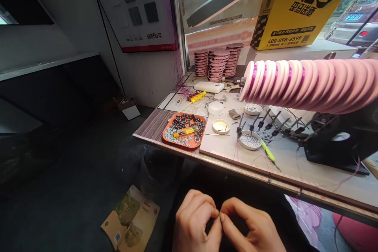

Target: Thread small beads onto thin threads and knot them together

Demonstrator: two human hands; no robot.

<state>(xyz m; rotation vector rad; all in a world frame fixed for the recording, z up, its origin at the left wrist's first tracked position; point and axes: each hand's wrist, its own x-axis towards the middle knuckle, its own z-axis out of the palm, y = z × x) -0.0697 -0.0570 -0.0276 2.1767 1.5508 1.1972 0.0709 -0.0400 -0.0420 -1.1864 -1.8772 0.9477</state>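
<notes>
Low in the view, in front of the table's edge, my left hand [197, 220] and my right hand [249, 226] meet at the fingertips. Thumb and index finger are pinched together on each; whatever lies between them is too small to make out. On the table beyond, an orange tray [189, 145] bears black pieces, small silvery beads and a yellow tube [186, 131]. To its right are a shallow cream dish [221, 126] and a white dish of small pale pieces [249, 140]. A bright green-yellow tool [268, 150] lies beside that dish.
A row of pink discs [307, 84] on a black stand [339, 138] juts over the table's right side. Several thin upright rods [261, 124] stand below it. Stacked pink discs [220, 63] and a yellow bag [295, 12] are at the back. Flattened cardboard [132, 220] lies on the floor.
</notes>
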